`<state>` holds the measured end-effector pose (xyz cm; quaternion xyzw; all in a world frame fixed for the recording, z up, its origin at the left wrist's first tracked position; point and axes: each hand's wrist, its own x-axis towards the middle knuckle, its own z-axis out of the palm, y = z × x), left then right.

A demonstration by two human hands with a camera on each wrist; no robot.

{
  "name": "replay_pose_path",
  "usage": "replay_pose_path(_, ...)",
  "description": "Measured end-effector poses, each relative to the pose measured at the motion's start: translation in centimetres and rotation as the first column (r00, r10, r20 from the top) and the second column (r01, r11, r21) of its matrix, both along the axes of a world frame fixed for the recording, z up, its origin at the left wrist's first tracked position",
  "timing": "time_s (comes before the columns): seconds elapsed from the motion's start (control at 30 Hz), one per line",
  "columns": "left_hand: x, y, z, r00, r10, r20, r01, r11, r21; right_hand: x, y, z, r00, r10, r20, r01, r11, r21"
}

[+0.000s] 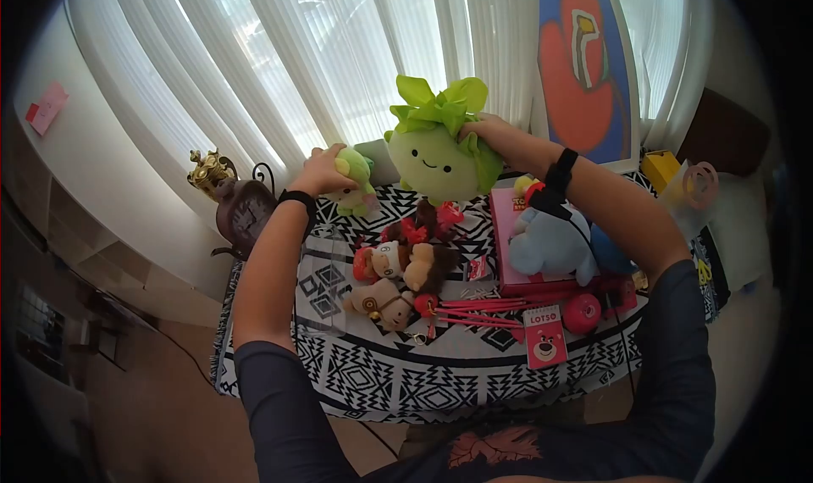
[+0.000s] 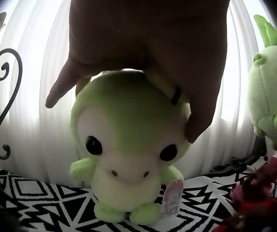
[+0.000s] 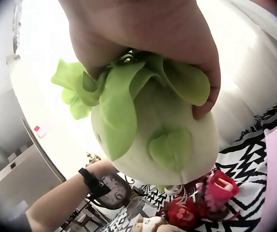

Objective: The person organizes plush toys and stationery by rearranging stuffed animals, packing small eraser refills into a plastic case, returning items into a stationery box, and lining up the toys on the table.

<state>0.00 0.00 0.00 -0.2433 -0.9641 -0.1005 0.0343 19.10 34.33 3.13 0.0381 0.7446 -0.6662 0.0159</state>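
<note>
At the back of the table, near the white curtains [image 1: 279, 68], your left hand [image 1: 320, 174] comes down over the head of a small green dinosaur-like plush [image 1: 350, 180], its thumb against one side of the head and one finger sticking out apart on the other. That plush sits upright on the black-and-white patterned cloth [image 1: 339, 390], and a small pink tag [image 2: 173, 197] shows beside its body. Your right hand [image 1: 495, 137] has its fingers clamped on the leafy top of a big pale-green radish-shaped plush [image 1: 436, 163], which looks raised above the cloth, its smiling face toward you in the head view. A brown clock [image 1: 246, 215] stands beside your left forearm. Between your arms lie several small plush toys, among them a beige one [image 1: 378, 304] near a bundle of pink sticks [image 1: 480, 307]. Just beyond the sticks' right end is the LOTSO notepad [image 1: 544, 337]. Under your right forearm, a light-blue plush [image 1: 549, 244] rests on a pink box [image 1: 505, 220], and a framed picture [image 1: 586, 80] stands behind.
</note>
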Motion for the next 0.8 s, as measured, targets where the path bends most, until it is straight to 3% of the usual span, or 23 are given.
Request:
replay_pose_path(0.07,-0.2,-0.3,-0.4,0.996,-0.081,0.03,0.08,0.996,0.038,-3.6,-0.9,0.1,0.994,0.109,-0.011,-0.11,0.99,-0.087)
replay_pose_path(0.13,-0.8,-0.7,0.1,0.999,-0.043,-0.027,0.045,0.995,0.085,-7.5,-1.9,-0.6,0.982,0.185,-0.025,-0.186,0.979,-0.086)
replay_pose_path(0.2,0.0,-0.6,2.8,0.979,0.147,0.142,-0.161,0.983,0.09,-10.3,-2.8,-1.7,0.968,0.233,0.095,-0.223,0.97,-0.097)
replay_pose_path(0.23,0.0,-0.9,3.3,0.977,0.159,0.144,-0.168,0.985,0.05,-11.3,-3.2,-2.9,0.967,0.235,0.095,-0.225,0.969,-0.105)
replay_pose_path(0.3,-2.4,-2.4,1.1,0.989,0.123,0.077,-0.122,0.992,-0.014,-13.0,-4.0,-5.0,0.972,0.204,0.121,-0.233,0.912,0.337)
replay_pose_path(0.33,-3.6,-3.0,0.0,0.997,0.08,0.006,-0.079,0.994,-0.075,-13.4,-4.9,-6.1,0.972,0.205,0.117,-0.233,0.914,0.333)
replay_pose_path(0.4,-4.6,-3.2,-1.9,0.996,0.092,-0.015,-0.092,0.995,-0.025,-13.7,-6.6,-8.0,0.989,0.145,-0.017,-0.13,0.926,0.354)
replay_pose_path(0.43,-4.5,-3.1,-2.3,0.994,0.101,-0.035,-0.1,0.995,0.027,-13.5,-6.8,-7.8,0.99,0.135,0.032,-0.139,0.962,0.236)
replay_pose_path(0.47,-4.6,-3.1,-2.5,0.994,0.099,-0.035,-0.098,0.995,0.02,-13.1,-7.1,-7.9,0.991,0.133,0.032,-0.137,0.964,0.229)
replay_pose_path(0.5,-4.7,-3.0,-2.7,0.99,0.139,-0.001,-0.139,0.99,0.012,-12.3,-7.6,-8.3,0.979,0.199,-0.042,-0.147,0.834,0.532)
replay_pose_path(0.53,-4.9,-3.0,-3.2,0.983,0.179,0.034,-0.18,0.984,0.003,-12.1,-7.9,-8.9,0.955,0.284,-0.088,-0.112,0.617,0.779)
replay_pose_path(0.57,-5.1,-3.1,-3.5,0.983,0.178,0.037,-0.178,0.984,0.001,-12.5,-8.2,-9.5,0.963,0.242,-0.116,-0.077,0.662,0.746)
replay_pose_path(0.7,-4.9,-3.1,-2.8,0.967,0.216,0.137,-0.227,0.971,0.072,-13.2,-8.3,-8.9,0.954,0.251,-0.165,-0.045,0.662,0.748)
replay_pose_path(0.77,-4.8,-3.6,-2.8,0.961,0.221,0.167,-0.235,0.97,0.064,-13.4,-8.2,-9.4,0.89,0.307,-0.337,0.048,0.671,0.74)
replay_pose_path(0.8,-4.9,-3.8,-3.0,0.961,0.232,0.15,-0.247,0.965,0.087,-13.5,-8.3,-9.6,0.889,0.308,-0.34,0.049,0.673,0.738)
